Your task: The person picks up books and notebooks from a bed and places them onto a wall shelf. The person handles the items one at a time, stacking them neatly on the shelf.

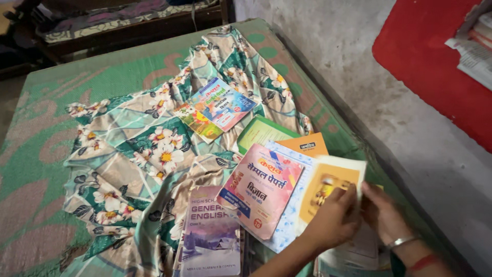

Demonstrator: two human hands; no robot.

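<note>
Hands: both reach in from the bottom right corner of the view and meet on a yellow booklet [328,187] near the bed's right edge.
Left hand [335,220]: its fingers [349,197] are curled over the booklet's lower right corner, gripping it; the thumb side is hidden behind the cover.
Right hand [384,213]: it sits just beside the left, its fingers closed on the same booklet's right edge from behind; a metal bangle [402,241] and a red thread [423,262] circle the wrist.
Yellow booklet: pale cover with a yellow panel and a small figure on it, lifted and tilted above the other books.
Stack under the hands: pale papers or books [353,254], partly hidden by the wrists; I cannot tell how many.
Pink book [260,190]: lies tilted just left of the yellow booklet, overlapping a light blue patterned sheet [287,225].
Purple book [212,236]: snowy scene on its cover, lies at the bottom edge, touching the pink book's lower left corner.
Orange book [307,146] and green book [259,133]: lie beyond the pink one, partly covered.
Two colourful books [218,105]: overlap each other farther up, on the floral cloth [128,169].
Bed [41,154]: green patterned cover, the crumpled cloth spread across its middle.
Wall [359,61]: grey, along the bed's right edge, with a red patch [425,61] at top right.
</note>
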